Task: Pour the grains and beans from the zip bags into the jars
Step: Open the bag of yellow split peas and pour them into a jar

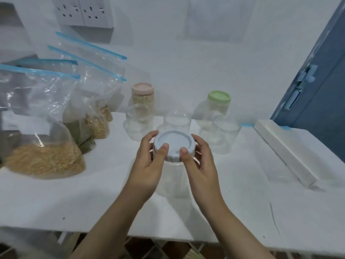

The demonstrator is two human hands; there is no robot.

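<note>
A clear empty jar [172, 181] with a pale blue lid [174, 144] stands at the middle of the white table [78, 199]. My left hand [149, 165] and my right hand [200, 161] both grip the lid's rim, thumbs on top. At the left stand several zip bags with blue seals: the nearest zip bag [43, 128] holds tan grain, a second zip bag [78, 131] holds green beans, and others hold pale beans. Behind are a pink-lidded jar [142, 96] filled with grain, a green-lidded jar [214, 107] that is empty, and several lidless clear jars.
A long white box [285, 150] lies along the table's right side. A blue door [317, 86] stands at the right. Wall sockets [84, 11] sit above the bags. The table's front edge runs just below my forearms.
</note>
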